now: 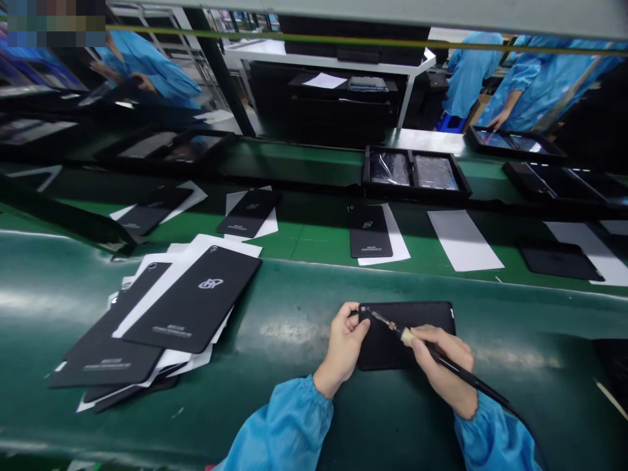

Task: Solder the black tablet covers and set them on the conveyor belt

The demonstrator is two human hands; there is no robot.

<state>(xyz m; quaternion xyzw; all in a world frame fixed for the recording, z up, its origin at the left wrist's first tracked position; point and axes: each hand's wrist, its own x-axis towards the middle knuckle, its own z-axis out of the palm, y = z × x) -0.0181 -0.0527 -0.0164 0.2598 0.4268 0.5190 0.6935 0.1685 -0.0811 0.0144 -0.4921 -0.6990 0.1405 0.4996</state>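
Observation:
A black tablet back cover [392,350] lies on the green bench in front of me, its plain inner side up. My left hand [344,343] grips the cover's upper left corner between thumb and fingers. In my right hand [449,366] is a soldering iron [406,336], held like a pen, with its cord trailing down to the right. The iron's tip is at the corner near my left thumb; whether it touches cannot be made out. To the left rests a messy stack of black back covers [196,301] layered with white sheets [189,252].
Beyond the bench, a green conveyor [309,235] carries more covers on paper, including one cover [367,232], and a bare white sheet [464,239]. Black trays [417,190] with flat panels stand farther back. A dark post [63,212] slants at left. Co-workers in blue smocks [540,78] work behind.

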